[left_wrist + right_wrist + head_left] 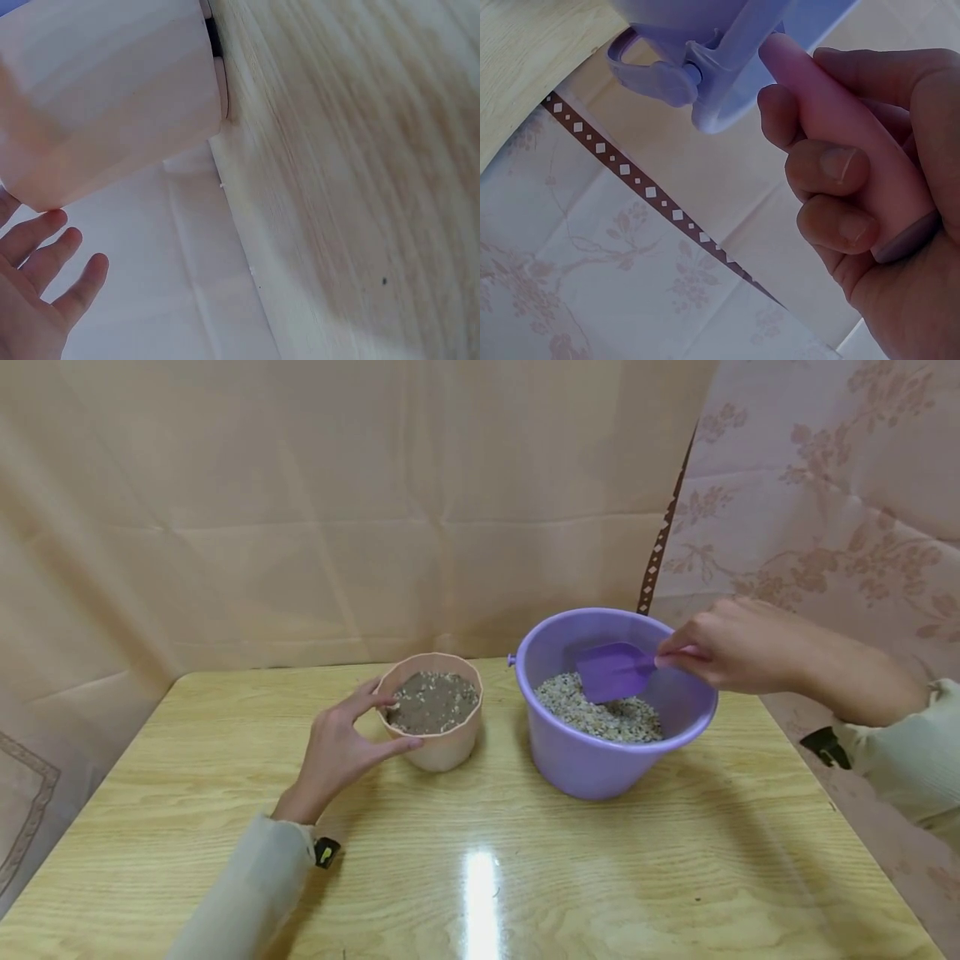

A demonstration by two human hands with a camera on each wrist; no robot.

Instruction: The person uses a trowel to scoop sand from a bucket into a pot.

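On the wooden table (480,860), the left hand (337,756) cups the near-left side of a small pink pot (435,710) filled with brownish grit, thumb and fingers spread around its wall and rim. To the right stands a purple bucket (607,760) holding pale gravel (600,714), just beside the pot but apart from it. The right hand (723,643) reaches over the bucket's far-right rim, fingers curled tight round the handle of a purple scoop (611,670) whose blade hangs just above the gravel
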